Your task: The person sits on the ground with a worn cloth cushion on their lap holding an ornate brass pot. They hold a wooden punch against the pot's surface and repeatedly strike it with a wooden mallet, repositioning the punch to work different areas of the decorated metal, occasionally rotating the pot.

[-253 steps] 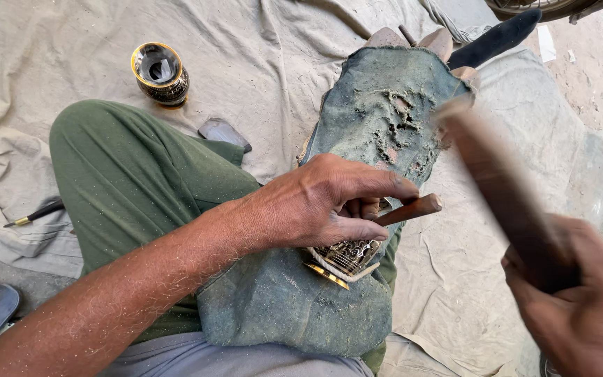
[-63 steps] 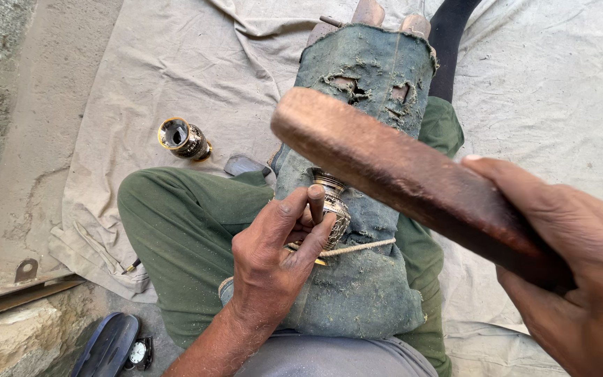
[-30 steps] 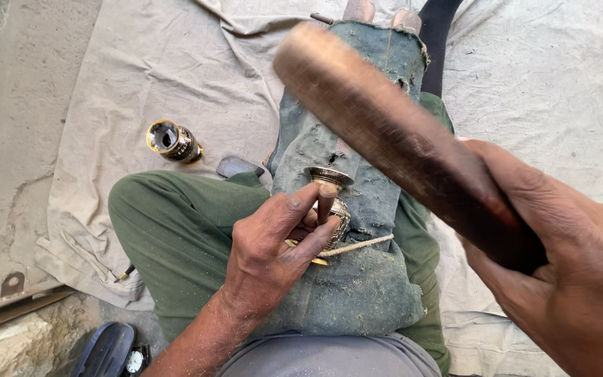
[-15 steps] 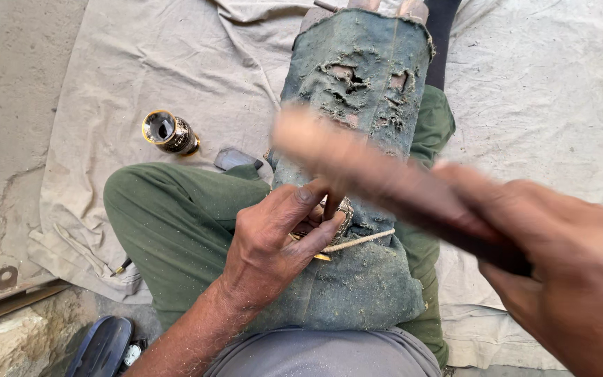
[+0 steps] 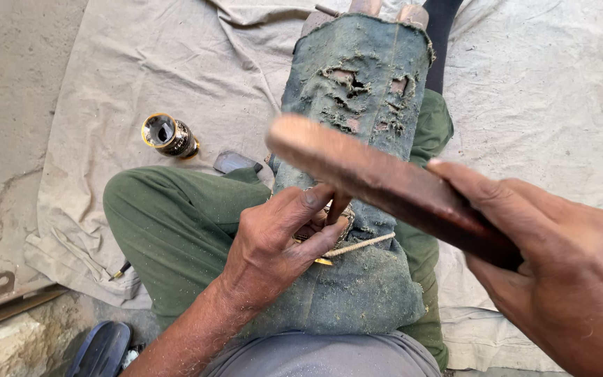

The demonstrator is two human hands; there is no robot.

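The left hand (image 5: 277, 241) covers nearly all of the small metal piece (image 5: 338, 225) pinched on the worn cloth pad (image 5: 357, 279), leaving its shape unreadable. The wooden mallet (image 5: 385, 185) blurs at its head, and the right hand (image 5: 567, 272) runs off the frame's right and bottom edges.

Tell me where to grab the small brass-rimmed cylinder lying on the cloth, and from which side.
Take the brass-rimmed cylinder across its round body, from above. It lies tilted on the cloth, open mouth facing up-left, with bare cloth around it, so both curved sides look free for a pinch.
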